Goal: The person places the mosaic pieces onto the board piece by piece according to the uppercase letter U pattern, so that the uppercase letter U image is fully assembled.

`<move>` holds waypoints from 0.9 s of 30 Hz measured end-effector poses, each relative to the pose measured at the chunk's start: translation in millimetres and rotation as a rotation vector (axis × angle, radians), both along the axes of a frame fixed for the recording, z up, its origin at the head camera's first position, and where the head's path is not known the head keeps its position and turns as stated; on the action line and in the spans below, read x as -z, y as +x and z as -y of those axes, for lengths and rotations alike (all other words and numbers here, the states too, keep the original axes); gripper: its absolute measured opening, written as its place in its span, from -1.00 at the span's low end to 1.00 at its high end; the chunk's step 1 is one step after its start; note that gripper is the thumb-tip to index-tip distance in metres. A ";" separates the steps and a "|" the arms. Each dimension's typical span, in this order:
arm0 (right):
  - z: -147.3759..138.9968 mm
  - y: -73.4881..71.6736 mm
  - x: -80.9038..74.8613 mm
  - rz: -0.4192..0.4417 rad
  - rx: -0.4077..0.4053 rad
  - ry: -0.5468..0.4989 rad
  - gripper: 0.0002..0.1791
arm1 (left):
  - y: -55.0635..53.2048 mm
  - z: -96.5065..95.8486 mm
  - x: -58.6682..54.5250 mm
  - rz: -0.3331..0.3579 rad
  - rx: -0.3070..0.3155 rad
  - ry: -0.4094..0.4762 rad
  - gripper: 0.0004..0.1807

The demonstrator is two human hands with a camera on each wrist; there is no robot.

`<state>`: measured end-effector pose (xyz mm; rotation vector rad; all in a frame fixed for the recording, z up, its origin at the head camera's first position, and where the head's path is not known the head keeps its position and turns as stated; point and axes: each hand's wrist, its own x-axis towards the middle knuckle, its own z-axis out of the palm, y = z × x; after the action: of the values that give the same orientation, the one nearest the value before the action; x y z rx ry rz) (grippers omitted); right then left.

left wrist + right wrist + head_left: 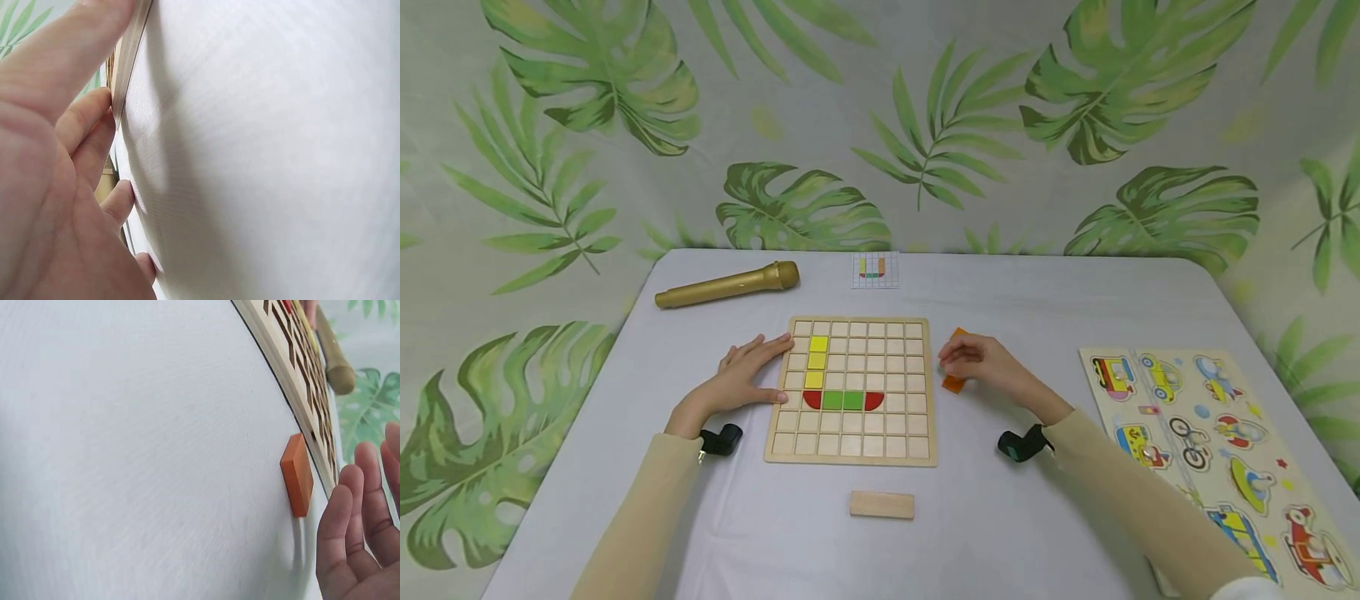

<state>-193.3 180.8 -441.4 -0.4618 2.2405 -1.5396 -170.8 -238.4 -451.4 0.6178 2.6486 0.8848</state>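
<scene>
A wooden grid board [850, 450] lies mid-table, with several yellow squares [816, 361] in a column. Beneath that column runs a row of two green squares [842, 401] between two red rounded corner pieces [874, 402]. My left hand [739, 385] rests at the board's left edge, thumb and fingers spread and touching the rim. To the right of the board, my right hand [988, 367] is over an orange block [297, 475], fingers loosely bent. In the right wrist view the visible fingers are apart from the block. The hand partly hides the orange in the head view.
A small pattern card [876, 270] and a gold microphone [727, 283] lie beyond the board. A plain wooden block [882, 505] is in front of it. A picture puzzle board [1210, 400] of vehicles lies at the right, partly behind the right forearm.
</scene>
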 end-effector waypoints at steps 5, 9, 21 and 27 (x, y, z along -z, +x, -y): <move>-6.2 -0.4 1.5 0.013 -0.002 0.002 -0.72 | 0.2 -0.8 -1.0 0.000 -0.001 -0.007 -0.03; -8.4 -0.4 2.2 -0.009 -0.028 0.019 -0.74 | 0.3 -0.9 -1.7 0.003 -0.002 -0.004 -0.04; -6.0 3.4 5.3 -0.214 -0.094 0.140 -0.75 | 0.3 -1.0 -1.7 0.002 -0.001 -0.004 -0.04; -3.0 6.2 6.8 -0.263 -0.095 0.225 -0.71 | 0.0 0.0 0.3 -0.002 0.001 -0.001 -0.04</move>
<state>-187.0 183.8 -448.2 -0.7271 2.5115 -1.2206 -170.8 -238.3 -451.7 0.6198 2.6501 0.8833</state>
